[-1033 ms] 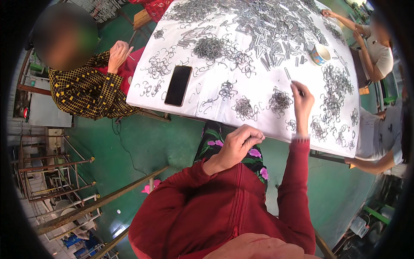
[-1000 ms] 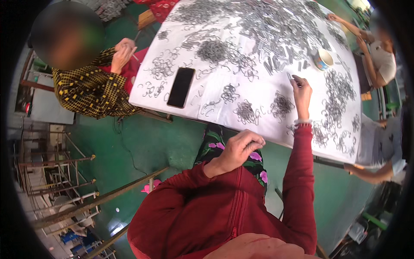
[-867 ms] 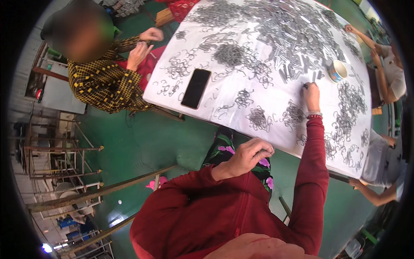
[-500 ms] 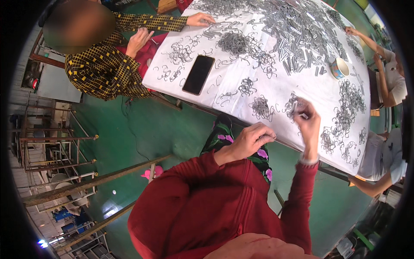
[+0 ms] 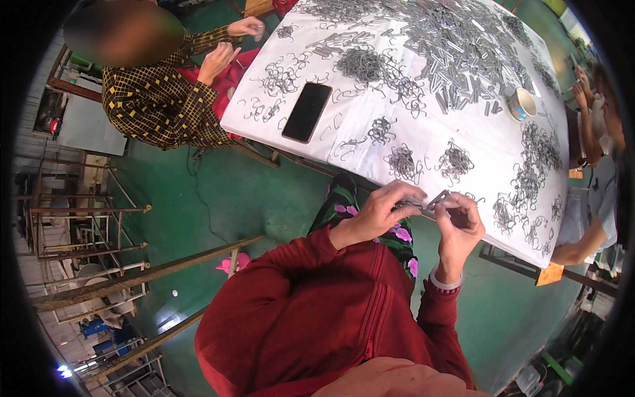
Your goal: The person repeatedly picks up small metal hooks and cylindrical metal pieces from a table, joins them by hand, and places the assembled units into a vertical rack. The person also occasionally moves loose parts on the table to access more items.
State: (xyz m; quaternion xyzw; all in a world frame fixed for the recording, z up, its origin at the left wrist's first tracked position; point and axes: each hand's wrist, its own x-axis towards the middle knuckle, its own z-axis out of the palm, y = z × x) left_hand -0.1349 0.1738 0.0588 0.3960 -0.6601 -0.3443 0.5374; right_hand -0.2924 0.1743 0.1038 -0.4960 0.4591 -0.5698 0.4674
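My left hand (image 5: 382, 210) is closed in a pinch just off the table's near edge; the small grey bit at its fingertips is too small to make out. Close beside it, my right hand (image 5: 461, 223) grips a small grey metal strip (image 5: 438, 198), its end nearly meeting the left fingertips. I cannot tell whether the two touch. Just beyond my hands, on the white-covered table (image 5: 473, 182), lie small heaps of bent wire hooks (image 5: 456, 162) and another heap of hooks (image 5: 403, 163). A large spread of grey metal strips (image 5: 456, 59) covers the far middle.
A black phone (image 5: 307, 112) lies left on the table. A paper cup (image 5: 522, 106) stands to the right, near more scattered hooks (image 5: 537, 152). A co-worker in a checked yellow-and-black top (image 5: 149, 106) sits at the left; other people work along the right edge.
My right hand has come back from the hook heap toward my left hand, now with a strip showing in its fingers. The left co-worker's far hand has drawn back from the table.
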